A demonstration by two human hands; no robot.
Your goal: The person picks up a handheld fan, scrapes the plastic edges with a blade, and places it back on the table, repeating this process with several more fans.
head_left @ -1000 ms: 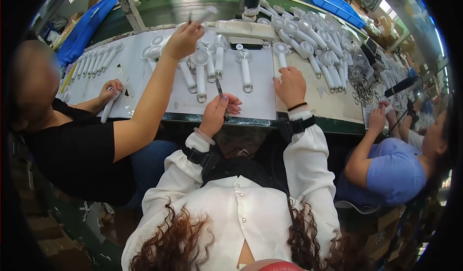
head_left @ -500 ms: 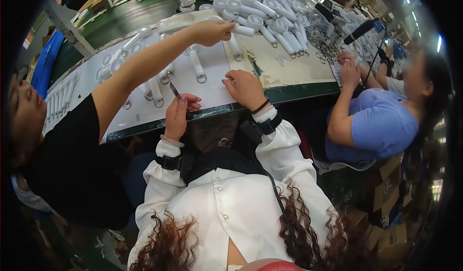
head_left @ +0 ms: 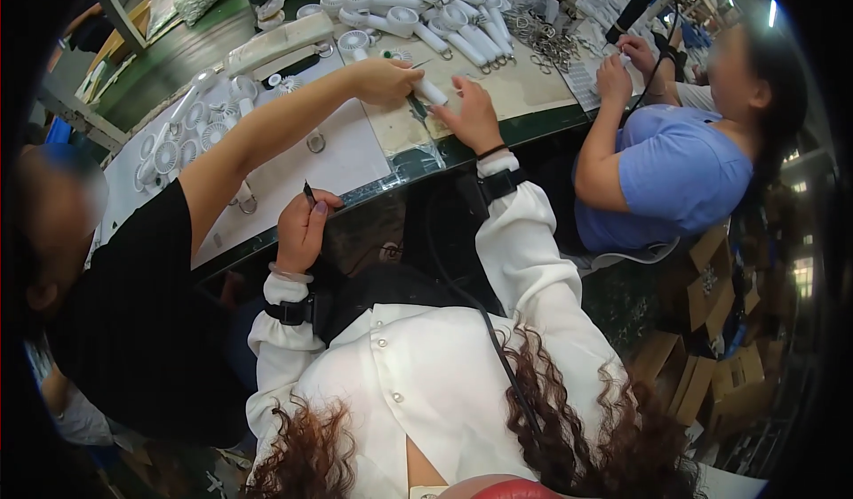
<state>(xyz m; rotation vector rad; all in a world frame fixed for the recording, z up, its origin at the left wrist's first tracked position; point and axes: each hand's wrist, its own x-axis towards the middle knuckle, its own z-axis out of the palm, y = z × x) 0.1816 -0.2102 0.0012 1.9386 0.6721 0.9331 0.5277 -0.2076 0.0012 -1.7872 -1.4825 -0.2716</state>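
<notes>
My left hand (head_left: pixel 302 228) is above the table's front edge, closed on slim dark tweezers (head_left: pixel 309 193) whose tip points up. My right hand (head_left: pixel 471 119) reaches forward with thumb and fingers apart, at the near end of a white handheld-fan handle (head_left: pixel 431 92). Whether my fingertips touch that handle, I cannot tell. A co-worker's hand (head_left: pixel 387 81) at the left grips the fan's other end, and a thin metal tip sticks out beside it. White handheld fans with metal rings lie under and behind that arm, such as a round fan head (head_left: pixel 166 157).
A large heap of white fans (head_left: pixel 444 19) covers the back of the table. Metal rings (head_left: pixel 544 41) lie right of it. The co-worker's arm (head_left: pixel 275 126) crosses the table from the left. Another person in blue (head_left: pixel 684 179) works at the right.
My right hand has moved forward and right, its fingers opening at the fan handle. The co-worker's hand has brought that fan nearer to me. My left hand has drawn back with the tweezers.
</notes>
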